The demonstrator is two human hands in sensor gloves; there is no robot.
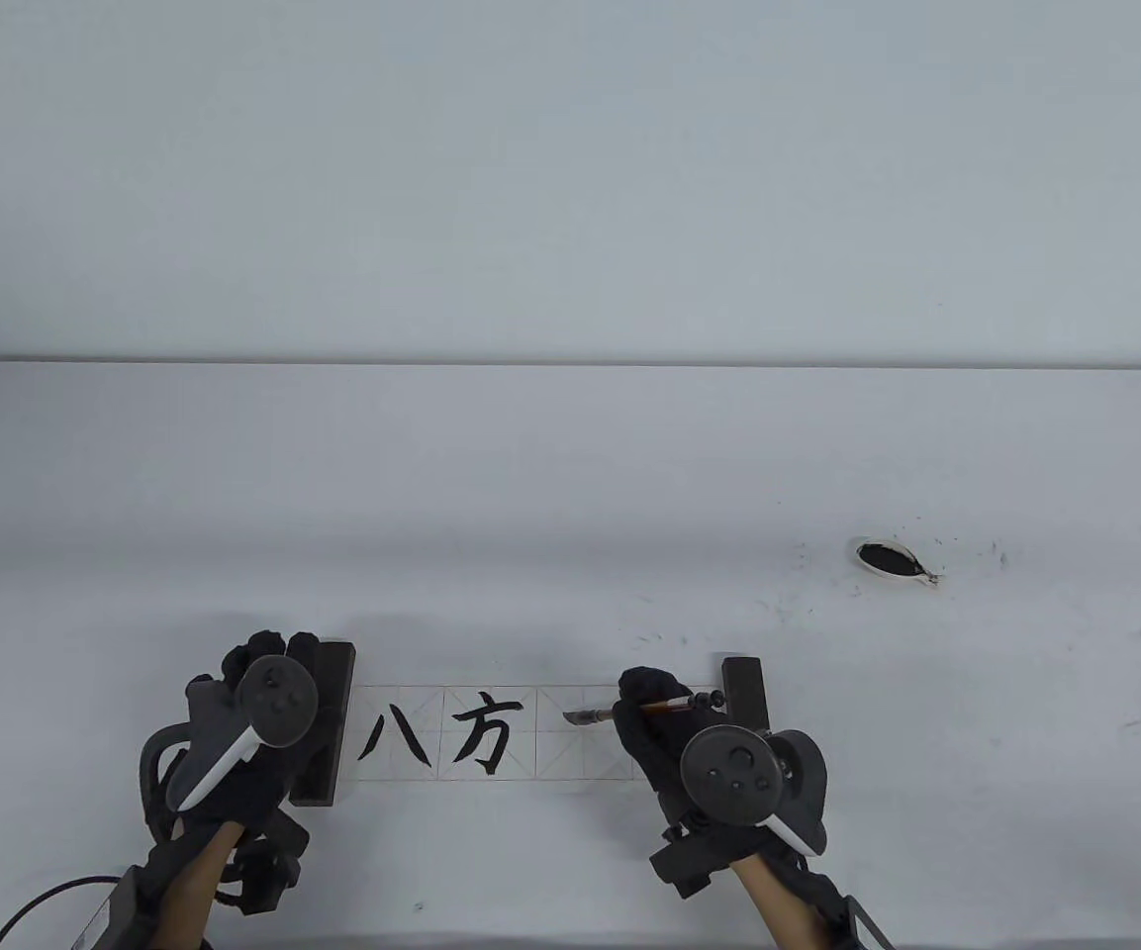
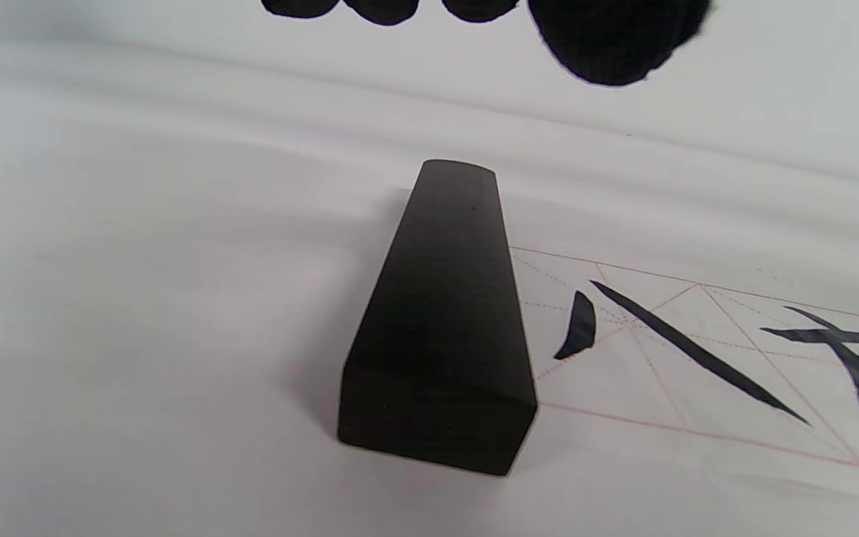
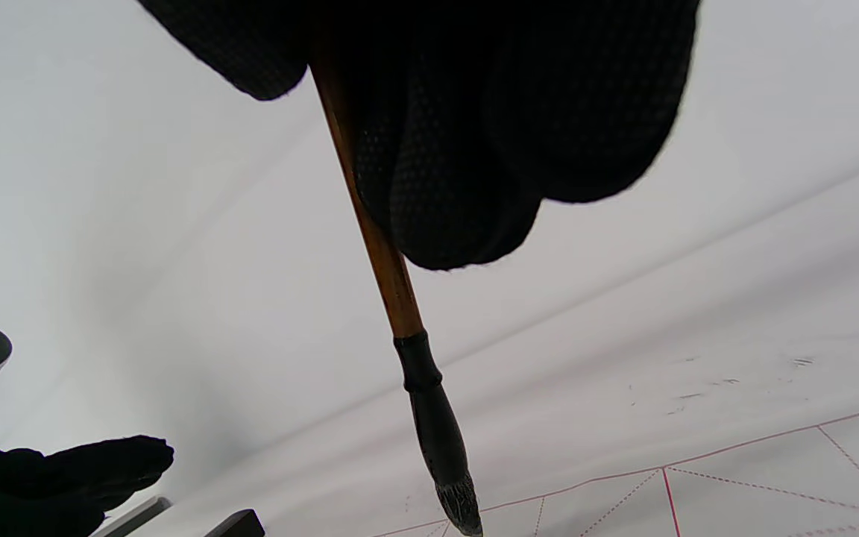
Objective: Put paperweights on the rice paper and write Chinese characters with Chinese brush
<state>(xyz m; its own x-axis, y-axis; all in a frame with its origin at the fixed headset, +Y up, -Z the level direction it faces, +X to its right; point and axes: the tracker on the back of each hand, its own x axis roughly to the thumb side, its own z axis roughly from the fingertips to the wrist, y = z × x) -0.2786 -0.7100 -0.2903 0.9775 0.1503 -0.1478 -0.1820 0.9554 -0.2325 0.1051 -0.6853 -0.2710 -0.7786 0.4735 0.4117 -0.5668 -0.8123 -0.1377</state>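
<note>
A rice paper strip (image 1: 570,757) with a red grid lies near the table's front edge; the characters 八 (image 1: 394,737) and 方 (image 1: 483,740) are inked on it. A dark paperweight (image 1: 331,712) (image 2: 444,313) sits on its left end, and another (image 1: 743,688) on its right end. My left hand (image 1: 273,661) hovers over the left paperweight with its fingertips (image 2: 612,41) extended above the far end. My right hand (image 1: 644,711) pinches the brown brush (image 1: 667,705) (image 3: 379,246). Its black tip (image 1: 578,716) (image 3: 453,492) is down at the third grid cell.
A small white ink dish (image 1: 889,560) full of black ink stands at the right, with ink specks scattered around it on the white table (image 1: 570,475). A dark cable and box (image 1: 55,901) lie at the front left corner.
</note>
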